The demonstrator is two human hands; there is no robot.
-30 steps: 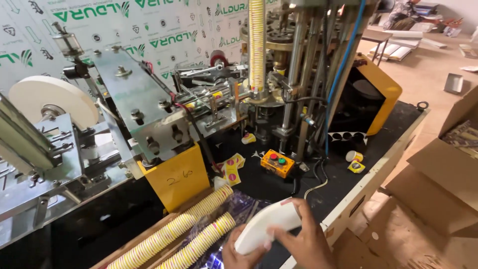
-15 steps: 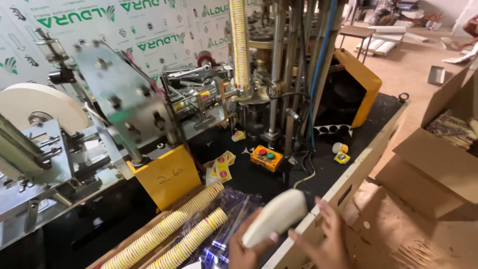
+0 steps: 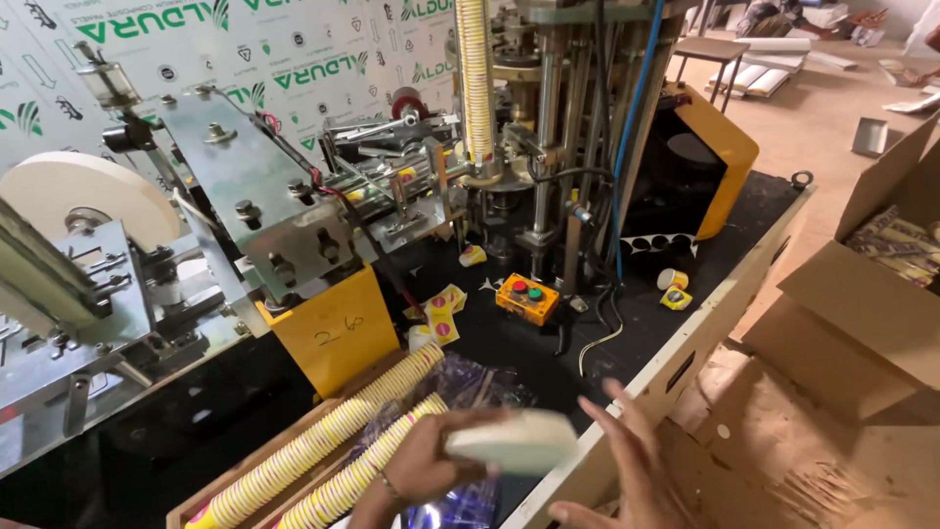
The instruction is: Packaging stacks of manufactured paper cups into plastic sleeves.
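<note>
My left hand grips a short white stack of paper cups, held roughly level and blurred, low over the machine table's front edge. My right hand is just right of the stack's end with its fingers spread and nothing in it. Under my left hand, two long stacks of yellow-printed cups lie side by side in a wooden tray, next to crumpled clear plastic wrap.
A cup-forming machine fills the black table: a white paper roll, a tall vertical cup stack, a yellow box with red and green buttons, loose cups. Open cardboard boxes stand on the floor at right.
The white cup stack has dropped from tilted up-right to nearly level. My right hand has come off it and spread its fingers. The view has shifted slightly.
</note>
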